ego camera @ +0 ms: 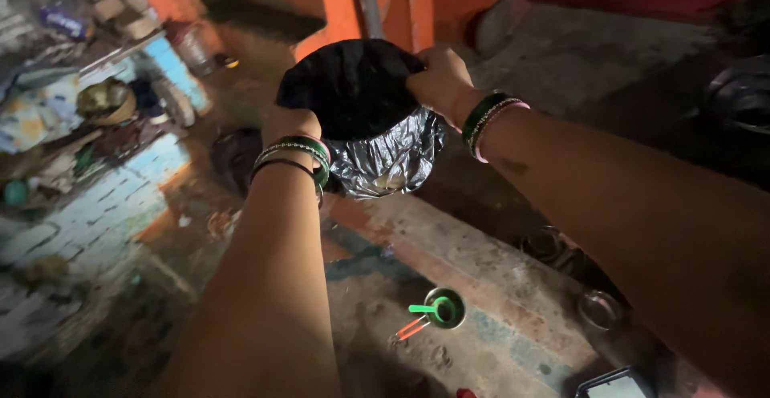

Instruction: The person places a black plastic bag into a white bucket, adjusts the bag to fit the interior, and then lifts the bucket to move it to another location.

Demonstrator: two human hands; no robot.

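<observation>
Lighting: dim overall, warm cast. Glare: crinkled silver foil (389, 161). Shadows: deep at right edge and lower corners. Blur: left side smeared, soft; forearms near lens unfocused.

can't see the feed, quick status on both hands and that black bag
Left hand and right hand both grip the rim of the black plastic bag, held open in the air. Small green cup on the floor below, well apart.
</observation>
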